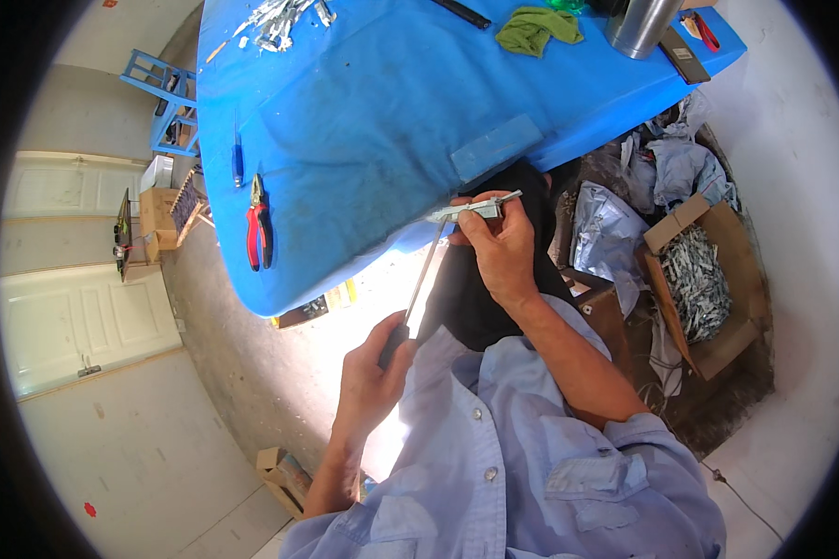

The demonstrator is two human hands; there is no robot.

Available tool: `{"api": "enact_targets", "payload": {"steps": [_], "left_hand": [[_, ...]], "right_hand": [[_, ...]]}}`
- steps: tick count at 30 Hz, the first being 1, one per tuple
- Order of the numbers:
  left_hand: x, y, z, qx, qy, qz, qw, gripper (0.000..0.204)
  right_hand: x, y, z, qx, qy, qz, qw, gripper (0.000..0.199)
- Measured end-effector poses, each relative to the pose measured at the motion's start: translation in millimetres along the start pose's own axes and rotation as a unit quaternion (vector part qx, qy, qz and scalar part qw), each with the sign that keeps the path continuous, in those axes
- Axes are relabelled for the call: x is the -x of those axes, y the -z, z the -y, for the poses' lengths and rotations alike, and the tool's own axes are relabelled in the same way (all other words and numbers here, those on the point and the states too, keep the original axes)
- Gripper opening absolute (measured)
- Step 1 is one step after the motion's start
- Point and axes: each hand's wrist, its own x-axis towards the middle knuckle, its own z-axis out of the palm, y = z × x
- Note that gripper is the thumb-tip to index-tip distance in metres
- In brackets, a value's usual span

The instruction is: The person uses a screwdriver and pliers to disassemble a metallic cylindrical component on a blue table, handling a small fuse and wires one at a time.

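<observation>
Blue table cover (373,112), red-handled pliers (257,228), green cloth (536,28), pale blue shirt (522,466), silver metal part (471,211)

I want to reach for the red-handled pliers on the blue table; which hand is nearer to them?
Left. The left hand grips a screwdriver handle below and right of the red-handled pliers. The right hand, holding a small metal part, is farther right, at the blue table edge.

Left hand (375,359) fisted low, right hand (499,244) pinching higher, both forearms raised and bent
</observation>
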Motion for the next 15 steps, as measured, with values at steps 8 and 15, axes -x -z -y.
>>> {"api": "enact_targets", "payload": {"steps": [8, 15], "left_hand": [[13, -22, -6, -0.103, -0.096, -0.037, 0.989, 0.046], [12, -19, -4, -0.234, -0.09, -0.053, 0.967, 0.045]], "right_hand": [[8, 1, 6, 0.041, 0.015, -0.025, 0.999, 0.02], [8, 7, 2, 0.051, 0.013, -0.004, 0.999, 0.019]]}}
